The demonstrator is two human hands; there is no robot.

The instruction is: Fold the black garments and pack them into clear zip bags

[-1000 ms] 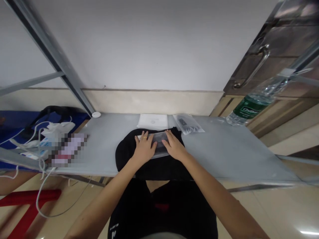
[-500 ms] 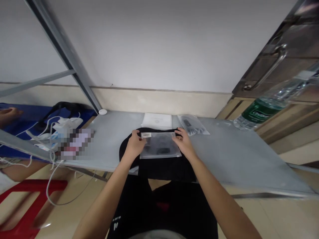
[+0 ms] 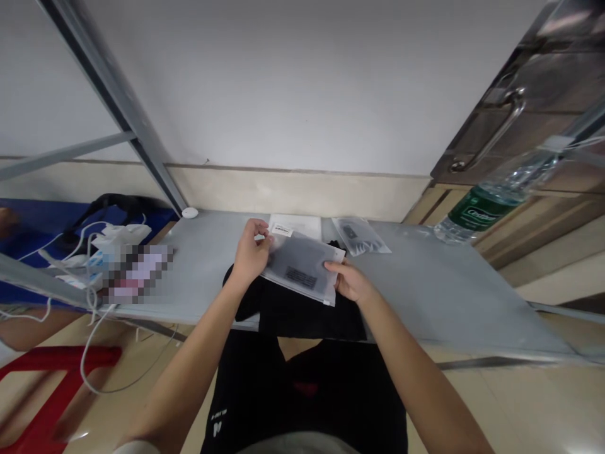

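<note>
A translucent zip bag (image 3: 302, 261) with a white label at its upper left corner and dark printing is held tilted above a black cloth (image 3: 307, 318). My right hand (image 3: 352, 280) grips the bag's right edge, thumb on top. At the upper left corner, by the label, my left hand (image 3: 254, 249) has its fingers curled and pinched on the bag. The black cloth lies on the grey table below, partly hidden by the bag and my arms. Whatever the bag contains cannot be made out clearly.
Behind my hands lies a white box (image 3: 302, 225), beside another clear bag (image 3: 362, 235) with a dark item. A water bottle (image 3: 486, 202) stands at the right on the grey table (image 3: 425, 296). At the left are white cables (image 3: 85, 321), a red stool (image 3: 61, 359) and another person's arm.
The zip bag has been lifted off the black cloth and turned clockwise, its right side lower. My left hand has moved up and my right hand down along the bag's edge.
</note>
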